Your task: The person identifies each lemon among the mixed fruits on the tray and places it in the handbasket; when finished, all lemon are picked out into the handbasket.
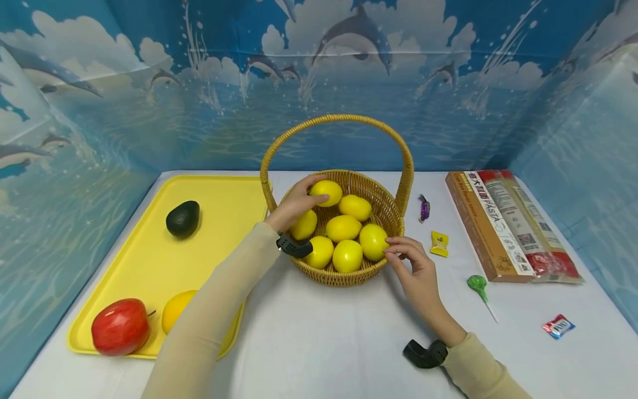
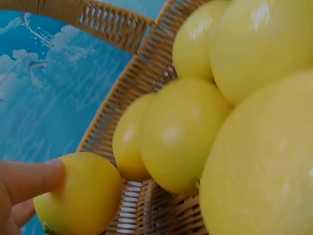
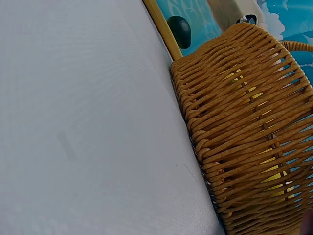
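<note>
A wicker basket (image 1: pixel 339 280) with a tall arched handle holds several yellow lemons (image 1: pixel 344 228). At its back left, my left hand (image 1: pixel 298 202) pinches one lemon (image 1: pixel 326 192) between thumb and fingers. The left wrist view shows fingers (image 2: pixel 32 178) against that lemon (image 2: pixel 80 193), beside the basket's inner wall. My right hand (image 1: pixel 416 271) grips the basket's front-right rim, its fingertips close to the rightmost lemon (image 1: pixel 373 242). In the right wrist view the woven side of the basket (image 3: pixel 244 122) fills the right half, and the hand is nearly all hidden.
Left of the basket lies a yellow tray (image 1: pixel 219 210) with an avocado (image 1: pixel 183 219), a red apple (image 1: pixel 121 327) and a yellow fruit (image 1: pixel 176 307) partly behind my left sleeve. To the right are wrapped candies (image 1: pixel 440 244), a green lollipop (image 1: pixel 477 284), a pasta box (image 1: pixel 490 227) and a clear packet (image 1: pixel 530 227).
</note>
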Motion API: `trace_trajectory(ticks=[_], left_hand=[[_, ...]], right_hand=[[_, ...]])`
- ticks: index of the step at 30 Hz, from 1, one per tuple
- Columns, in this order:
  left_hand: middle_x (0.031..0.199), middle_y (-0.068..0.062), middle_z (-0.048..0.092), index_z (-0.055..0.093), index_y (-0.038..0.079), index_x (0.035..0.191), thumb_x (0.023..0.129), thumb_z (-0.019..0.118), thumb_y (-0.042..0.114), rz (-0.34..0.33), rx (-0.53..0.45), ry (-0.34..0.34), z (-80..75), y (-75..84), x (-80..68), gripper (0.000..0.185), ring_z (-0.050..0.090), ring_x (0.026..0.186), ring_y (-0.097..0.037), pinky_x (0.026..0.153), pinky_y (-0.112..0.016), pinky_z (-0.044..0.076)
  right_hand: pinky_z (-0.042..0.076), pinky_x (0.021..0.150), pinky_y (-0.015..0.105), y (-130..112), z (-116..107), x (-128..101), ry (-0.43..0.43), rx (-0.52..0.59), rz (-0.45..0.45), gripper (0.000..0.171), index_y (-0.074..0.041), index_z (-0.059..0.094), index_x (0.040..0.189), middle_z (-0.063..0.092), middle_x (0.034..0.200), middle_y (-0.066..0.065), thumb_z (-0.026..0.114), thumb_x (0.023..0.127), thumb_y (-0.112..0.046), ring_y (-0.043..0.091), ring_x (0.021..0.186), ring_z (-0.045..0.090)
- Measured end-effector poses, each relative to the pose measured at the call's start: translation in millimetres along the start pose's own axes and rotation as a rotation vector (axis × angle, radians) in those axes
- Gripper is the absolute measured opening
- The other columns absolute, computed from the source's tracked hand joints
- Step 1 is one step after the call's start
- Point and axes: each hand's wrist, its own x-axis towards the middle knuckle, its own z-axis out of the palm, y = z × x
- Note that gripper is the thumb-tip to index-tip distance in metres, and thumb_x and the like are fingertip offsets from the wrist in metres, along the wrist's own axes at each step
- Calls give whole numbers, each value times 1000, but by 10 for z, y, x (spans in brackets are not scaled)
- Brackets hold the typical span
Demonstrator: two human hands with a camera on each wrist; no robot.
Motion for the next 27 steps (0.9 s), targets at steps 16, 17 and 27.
trace_trajectory(ticks=[16, 17, 27], left_hand=[[140, -9, 40, 45, 8, 139, 93, 60, 10, -68, 56, -44, 33, -140, 92, 48, 36, 128, -25, 99, -36, 36], [140, -10, 41, 45, 8, 138, 93, 60, 10, -73, 65, -50, 34, -144, 92, 48, 37, 127, -25, 98, -36, 37], [141, -11, 40, 42, 7, 141, 93, 58, 6, -61, 187, -47, 42, -76, 66, 51, 37, 127, -26, 99, -37, 36]], right_hand=[[41, 75, 23, 24, -2, -8, 8, -4, -3, 21, 10, 64, 91, 57, 109, 24, 54, 80, 25, 22, 104, 48], [41, 75, 23, 24, -1, -7, 8, -3, -4, 21, 10, 64, 91, 57, 109, 23, 55, 80, 25, 22, 104, 48], [40, 74, 23, -98, 18, 30, -5, -13, 1, 20, 12, 63, 90, 56, 106, 27, 53, 80, 26, 21, 103, 48]])
